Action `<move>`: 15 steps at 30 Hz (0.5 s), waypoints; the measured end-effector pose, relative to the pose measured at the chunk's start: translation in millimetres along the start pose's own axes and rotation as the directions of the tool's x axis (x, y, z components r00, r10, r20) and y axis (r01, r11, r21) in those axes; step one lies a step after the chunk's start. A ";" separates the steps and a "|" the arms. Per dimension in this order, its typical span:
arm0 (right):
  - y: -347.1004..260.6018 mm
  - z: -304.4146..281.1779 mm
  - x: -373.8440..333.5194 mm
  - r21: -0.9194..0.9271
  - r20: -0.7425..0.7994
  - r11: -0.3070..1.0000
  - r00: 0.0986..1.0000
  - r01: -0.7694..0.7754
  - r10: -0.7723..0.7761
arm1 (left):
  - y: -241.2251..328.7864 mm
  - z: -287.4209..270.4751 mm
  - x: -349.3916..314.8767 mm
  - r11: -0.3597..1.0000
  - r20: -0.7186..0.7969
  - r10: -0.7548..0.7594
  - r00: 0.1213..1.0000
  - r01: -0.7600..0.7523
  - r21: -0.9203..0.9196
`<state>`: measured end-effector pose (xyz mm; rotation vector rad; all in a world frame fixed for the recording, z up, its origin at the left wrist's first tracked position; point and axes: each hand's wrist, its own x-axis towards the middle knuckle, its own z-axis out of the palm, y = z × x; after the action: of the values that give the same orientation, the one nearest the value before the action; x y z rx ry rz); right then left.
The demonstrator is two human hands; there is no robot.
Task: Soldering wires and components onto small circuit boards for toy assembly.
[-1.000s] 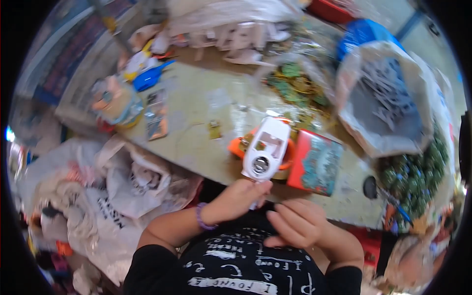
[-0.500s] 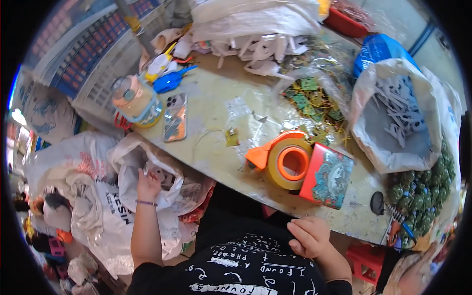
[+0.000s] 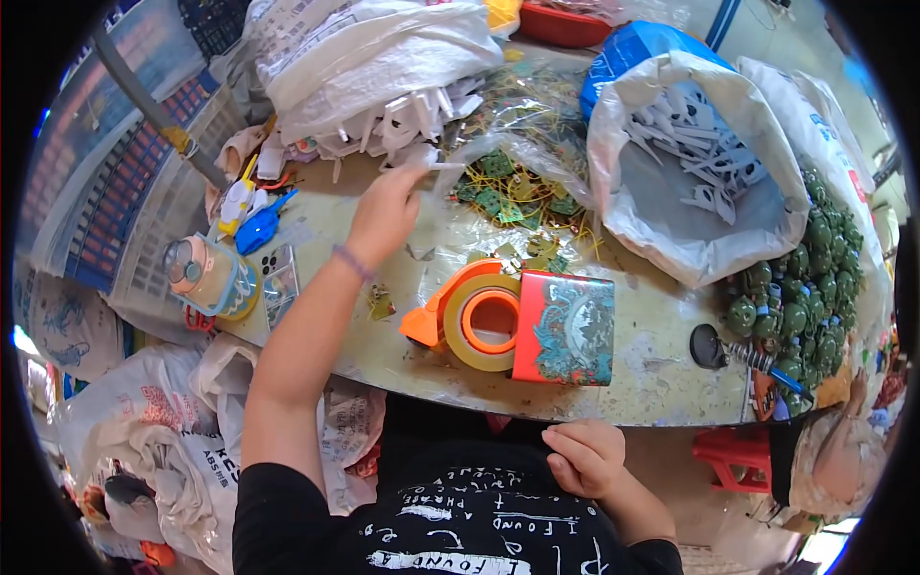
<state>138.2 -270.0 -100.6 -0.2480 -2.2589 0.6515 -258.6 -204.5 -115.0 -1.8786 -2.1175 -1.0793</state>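
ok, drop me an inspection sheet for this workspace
Surface: table, scuffed and stained.
Job's things: white plastic parts spilling from a white bag.
Clutter: orange tape dispenser, red-and-green box, bottle, phone.
Hands: left hand at the edge of those parts, grip unclear; right hand in front of the shirt, fingers curled, contents unclear.
Cables: thin yellow wires among green circuit boards.
Surroundings: red stool at right, white sacks at lower left.
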 end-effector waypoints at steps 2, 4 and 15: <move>-0.6 0.8 -0.9 0.001 -0.020 1.000 1.000 -0.020 0.020 | -10.7 27.5 26.5 0.983 -0.017 0.126 0.992 -0.122 0.138; -1.4 -1.1 -1.8 -0.013 -0.029 1.000 0.999 -0.028 0.028 | -13.5 43.8 41.5 0.958 0.138 0.078 0.987 -0.113 0.263; 35.7 -49.0 41.8 -0.132 -0.241 0.977 0.961 -0.169 0.133 | 4.0 -74.0 0.5 0.991 0.215 -0.123 0.969 0.107 0.085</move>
<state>143.7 -205.9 -64.8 -0.5486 -2.0787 0.5001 -281.9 -246.1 -58.2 -1.9423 -2.3765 -0.8338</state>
